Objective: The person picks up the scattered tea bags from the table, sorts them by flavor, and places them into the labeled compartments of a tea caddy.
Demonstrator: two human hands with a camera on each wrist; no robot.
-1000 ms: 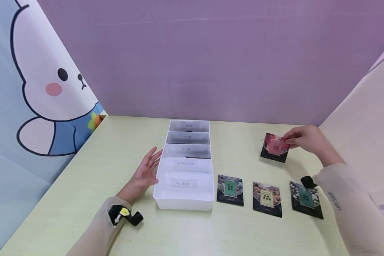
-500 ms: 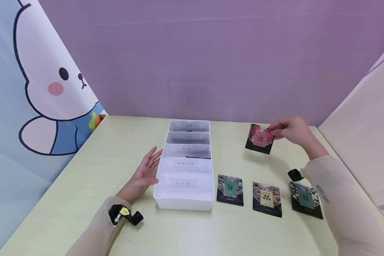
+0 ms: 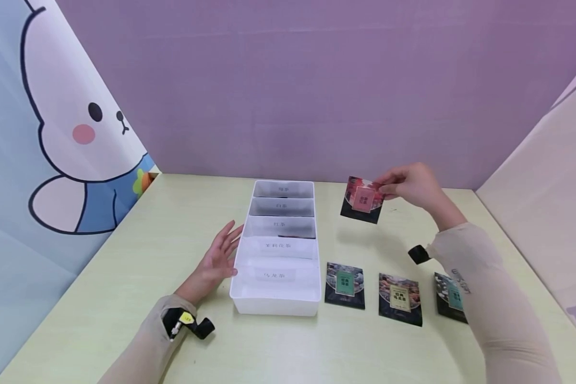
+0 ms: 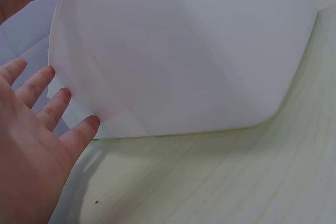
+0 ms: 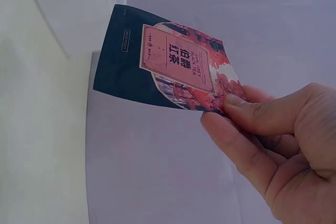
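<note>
My right hand (image 3: 410, 185) pinches a red and black tea sachet (image 3: 362, 200) by its edge, holding it above the table to the right of a white divided box (image 3: 276, 306). In the right wrist view the sachet (image 5: 173, 61) reads "Earl Grey Black Tea", with thumb and fingers at its printed red end. Straight fingers of my left hand (image 3: 216, 264) rest along the box's left side, the thumb at its rim. The left wrist view has those spread fingertips (image 4: 86, 124) against the white wall (image 4: 184, 56). Labels mark the box's compartments, and a sachet edge (image 3: 296, 237) shows in the middle one.
Three more sachets lie in a row right of the box: a green-labelled one (image 3: 344, 285), a yellow-labelled one (image 3: 400, 298) and another green-labelled one (image 3: 448, 296), partly covered by my right sleeve. A purple backdrop (image 3: 288, 96) rises behind the table (image 3: 288, 352).
My right hand has carried the red sachet left and slightly away from me, toward the box. Its sleeve now overlaps the rightmost sachet. The left hand and box have stayed put.
</note>
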